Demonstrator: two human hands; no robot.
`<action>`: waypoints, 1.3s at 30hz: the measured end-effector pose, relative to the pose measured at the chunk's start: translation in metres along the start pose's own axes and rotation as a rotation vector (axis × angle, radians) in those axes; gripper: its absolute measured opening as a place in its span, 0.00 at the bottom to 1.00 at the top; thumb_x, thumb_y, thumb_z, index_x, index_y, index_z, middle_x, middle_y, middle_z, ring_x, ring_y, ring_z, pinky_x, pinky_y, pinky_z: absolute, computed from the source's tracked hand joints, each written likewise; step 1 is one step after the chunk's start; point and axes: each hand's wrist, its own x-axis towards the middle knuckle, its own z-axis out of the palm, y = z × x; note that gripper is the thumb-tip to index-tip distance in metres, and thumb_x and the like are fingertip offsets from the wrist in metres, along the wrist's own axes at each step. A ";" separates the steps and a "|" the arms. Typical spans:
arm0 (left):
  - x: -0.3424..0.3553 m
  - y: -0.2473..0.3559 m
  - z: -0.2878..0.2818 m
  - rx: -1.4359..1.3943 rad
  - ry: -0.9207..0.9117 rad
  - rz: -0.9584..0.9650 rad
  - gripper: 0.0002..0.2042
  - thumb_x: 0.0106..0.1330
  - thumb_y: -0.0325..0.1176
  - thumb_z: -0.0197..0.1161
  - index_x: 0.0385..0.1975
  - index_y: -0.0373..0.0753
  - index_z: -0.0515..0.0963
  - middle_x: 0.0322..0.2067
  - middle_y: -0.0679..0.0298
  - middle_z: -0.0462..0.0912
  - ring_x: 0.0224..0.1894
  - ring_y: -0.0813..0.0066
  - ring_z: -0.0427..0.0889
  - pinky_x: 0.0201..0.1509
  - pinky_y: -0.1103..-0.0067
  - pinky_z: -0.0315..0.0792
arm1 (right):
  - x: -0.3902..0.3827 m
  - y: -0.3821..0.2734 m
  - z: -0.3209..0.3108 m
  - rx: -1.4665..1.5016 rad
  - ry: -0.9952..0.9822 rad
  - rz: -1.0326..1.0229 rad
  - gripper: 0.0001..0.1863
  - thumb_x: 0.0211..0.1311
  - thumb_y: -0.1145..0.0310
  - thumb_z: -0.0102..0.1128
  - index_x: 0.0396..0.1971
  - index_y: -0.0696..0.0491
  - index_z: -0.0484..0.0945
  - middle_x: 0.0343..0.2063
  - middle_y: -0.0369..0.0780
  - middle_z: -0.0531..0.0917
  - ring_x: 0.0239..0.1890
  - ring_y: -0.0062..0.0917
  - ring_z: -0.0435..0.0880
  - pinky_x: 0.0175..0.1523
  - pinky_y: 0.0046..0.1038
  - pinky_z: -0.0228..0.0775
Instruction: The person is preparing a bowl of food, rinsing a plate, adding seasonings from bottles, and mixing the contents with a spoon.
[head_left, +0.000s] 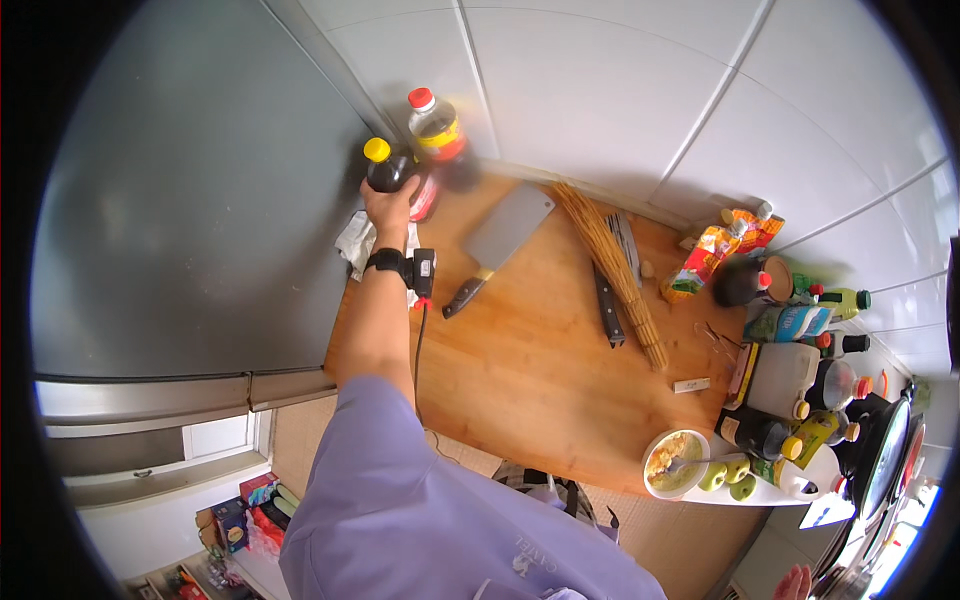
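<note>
My left hand (389, 208) reaches to the back left of the wooden table (500, 380), its fingers wrapped round a dark bottle (388, 167) with a yellow cap. Just behind it stands a red-capped bottle (434, 128) with a yellow and red label. A crumpled white cloth (356, 238) lies by my left wrist. To the right are a cleaver (505, 232), a long bundle of thin sticks (600, 255) and a black-handled knife (608, 312) partly under the sticks. My right hand is out of view.
A grey refrigerator (190, 230) borders the left, a tiled wall (590, 90) the back. Crowded bottles (760, 430), orange packets (700, 262), green fruit (740, 488) and a bowl of food (670, 452) line the right edge. A black cable (419, 370) runs down from my wrist device.
</note>
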 end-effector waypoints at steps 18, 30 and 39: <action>-0.376 0.229 -0.062 -0.019 -1.758 -0.374 0.40 0.28 0.26 0.77 0.51 0.37 0.67 0.47 0.62 0.73 0.51 0.71 0.71 0.58 0.75 0.63 | -0.154 -0.094 0.179 -0.096 -0.893 -1.211 0.28 0.42 0.71 0.67 0.48 0.56 0.70 0.42 0.46 0.74 0.39 0.36 0.76 0.43 0.31 0.71; -0.496 0.212 -0.015 -0.217 -2.377 -0.718 0.41 0.28 0.28 0.76 0.52 0.33 0.67 0.47 0.63 0.74 0.50 0.77 0.71 0.56 0.80 0.64 | -0.115 -0.037 0.098 -0.150 -1.257 -0.985 0.17 0.41 0.70 0.66 0.34 0.54 0.74 0.27 0.43 0.75 0.29 0.41 0.77 0.35 0.35 0.70; -0.496 0.201 0.007 -0.263 -2.421 -0.971 0.41 0.29 0.27 0.75 0.52 0.31 0.67 0.46 0.63 0.75 0.48 0.79 0.72 0.55 0.81 0.65 | -0.093 -0.035 0.103 -0.071 -1.261 -0.993 0.14 0.45 0.71 0.65 0.35 0.57 0.76 0.25 0.43 0.76 0.27 0.38 0.78 0.32 0.32 0.70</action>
